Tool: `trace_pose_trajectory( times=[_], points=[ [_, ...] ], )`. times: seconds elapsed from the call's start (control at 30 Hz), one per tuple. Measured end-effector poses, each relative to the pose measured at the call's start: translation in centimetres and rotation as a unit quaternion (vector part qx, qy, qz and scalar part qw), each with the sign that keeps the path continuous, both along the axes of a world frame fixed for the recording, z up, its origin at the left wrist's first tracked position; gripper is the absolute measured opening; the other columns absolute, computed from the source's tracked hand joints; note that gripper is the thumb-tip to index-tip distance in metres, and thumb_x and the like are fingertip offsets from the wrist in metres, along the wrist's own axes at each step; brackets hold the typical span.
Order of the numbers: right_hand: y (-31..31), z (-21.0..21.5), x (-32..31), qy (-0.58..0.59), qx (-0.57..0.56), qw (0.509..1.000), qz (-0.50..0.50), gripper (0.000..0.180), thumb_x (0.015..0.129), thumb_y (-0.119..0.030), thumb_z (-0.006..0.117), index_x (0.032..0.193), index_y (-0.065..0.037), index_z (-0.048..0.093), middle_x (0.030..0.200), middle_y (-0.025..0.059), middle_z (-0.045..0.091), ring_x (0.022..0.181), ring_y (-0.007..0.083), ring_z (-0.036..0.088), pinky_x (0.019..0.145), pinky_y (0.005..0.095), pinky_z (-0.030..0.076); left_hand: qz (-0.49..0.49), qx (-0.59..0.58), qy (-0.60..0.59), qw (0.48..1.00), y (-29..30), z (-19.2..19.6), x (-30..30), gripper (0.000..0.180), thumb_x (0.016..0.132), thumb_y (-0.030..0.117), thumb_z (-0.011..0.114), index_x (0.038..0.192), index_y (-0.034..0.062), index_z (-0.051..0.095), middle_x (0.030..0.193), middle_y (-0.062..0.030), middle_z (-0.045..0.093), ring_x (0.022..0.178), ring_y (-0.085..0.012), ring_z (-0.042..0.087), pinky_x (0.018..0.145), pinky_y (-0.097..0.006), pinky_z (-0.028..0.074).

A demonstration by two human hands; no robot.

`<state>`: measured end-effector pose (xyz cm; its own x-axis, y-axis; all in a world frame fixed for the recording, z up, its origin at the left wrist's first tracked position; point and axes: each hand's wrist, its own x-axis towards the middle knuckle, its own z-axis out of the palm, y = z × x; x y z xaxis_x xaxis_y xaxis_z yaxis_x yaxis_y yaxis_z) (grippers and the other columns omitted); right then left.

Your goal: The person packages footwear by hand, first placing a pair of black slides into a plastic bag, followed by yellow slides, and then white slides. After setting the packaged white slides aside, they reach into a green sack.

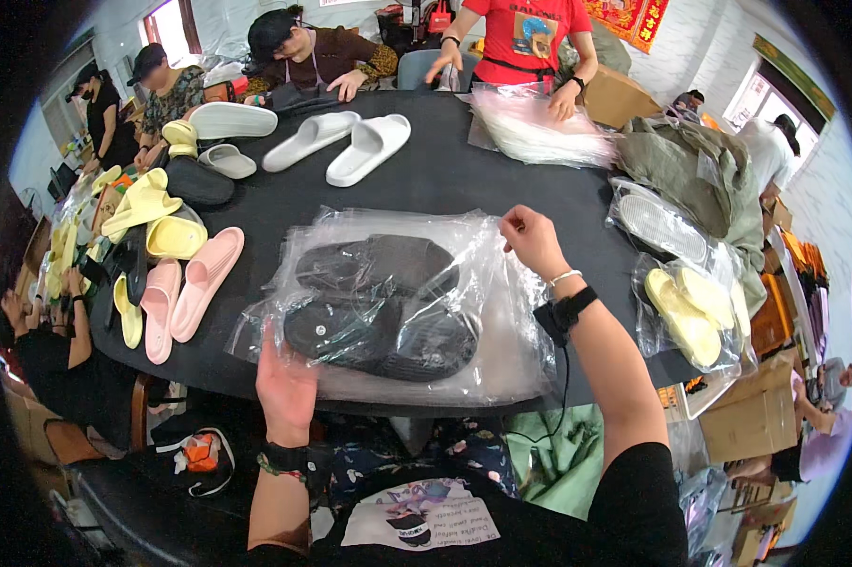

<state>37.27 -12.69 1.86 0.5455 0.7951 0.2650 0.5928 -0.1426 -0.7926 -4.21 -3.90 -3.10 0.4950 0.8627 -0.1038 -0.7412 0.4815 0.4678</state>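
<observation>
Pair of black slide sandals (pixel 398 326) is seen through the clear film of a plastic bag (pixel 511 302), laid on the black-covered table (pixel 256 208) between the two hands. Long axis of both sandals is set roughly left to right across the bag, one sandal beyond the other. Hands are held apart, at opposite corners: the left hand (pixel 286 386) is placed at the bag's near-left corner, its fingers partly covered by film, so grip or mere touch cannot be told; the right hand (pixel 532 241) is held at the bag's far-right corner, fingertips drawn together, apparently pinched on film. Sandals are more closely approached by the left hand. Pink slides (pixel 209 283) are placed left of the bag, white slides (pixel 369 151) beyond it.
</observation>
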Motion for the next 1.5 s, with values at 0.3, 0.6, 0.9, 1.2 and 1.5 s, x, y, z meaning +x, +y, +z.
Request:
trace_pose_trajectory(
  times=[0.3,0.6,0.9,1.2,1.5],
  points=[
    [0.5,-1.8,2.9,-0.025,-0.104,0.993,-0.04,0.037,0.09,-0.021,0.069,0.115,0.003,0.057,0.087,0.0148,0.07,0.069,0.0222,0.072,0.064,0.0332,0.056,0.358,0.454,0.486,0.655,-4.0,2.8,2.4,0.067,0.094,0.004,0.055,0.153,0.0058,0.025,0.157,-0.0196,0.027,0.143,-0.0387,0.032,0.116,-0.055,0.024],
    [2.2,-2.6,3.4,-0.005,-0.154,0.988,-0.011,0.045,0.084,-0.019,0.075,0.119,0.003,0.058,0.092,0.0151,0.07,0.071,0.0225,0.071,0.071,0.0347,0.057,0.051,0.858,0.382,0.339,-11.2,2.2,15.1,0.036,0.084,0.014,0.059,0.118,0.0018,0.065,0.129,-0.017,0.06,0.124,-0.032,0.051,0.108,-0.048,0.036],
    [2.0,-2.5,4.6,-0.068,-0.082,0.994,-0.006,0.042,0.079,-0.013,0.077,0.117,-0.002,0.063,0.086,0.0126,0.069,0.078,0.0247,0.069,0.073,0.0356,0.055,0.009,0.892,0.315,0.323,-12.5,-0.4,17.7,0.032,0.078,0.013,0.058,0.103,-0.0063,0.065,0.105,-0.0151,0.066,0.106,-0.0312,0.06,0.091,-0.039,0.047],
    [1.9,-2.6,3.6,-0.046,-0.051,0.998,-0.007,0.039,0.08,-0.012,0.074,0.117,-0.004,0.064,0.087,0.0135,0.07,0.081,0.0267,0.068,0.076,0.0362,0.054,0.055,0.878,0.269,0.391,-12.9,-0.9,17.1,0.033,0.08,0.012,0.058,0.108,-0.003,0.065,0.114,-0.0155,0.066,0.112,-0.031,0.062,0.093,-0.039,0.05],
    [-2.9,-0.7,3.2,-0.208,-0.08,0.972,0.081,0.075,0.08,-0.021,0.077,0.142,-0.002,0.04,0.153,0.0274,0.03,0.137,0.0438,0.037,0.109,0.0441,0.042,0.199,0.731,0.397,0.518,-5.4,6.8,9.5,0.022,0.077,0.003,0.069,0.098,0.0032,0.064,0.095,-0.0127,0.065,0.091,-0.0329,0.061,0.084,-0.043,0.046]
  ],
)
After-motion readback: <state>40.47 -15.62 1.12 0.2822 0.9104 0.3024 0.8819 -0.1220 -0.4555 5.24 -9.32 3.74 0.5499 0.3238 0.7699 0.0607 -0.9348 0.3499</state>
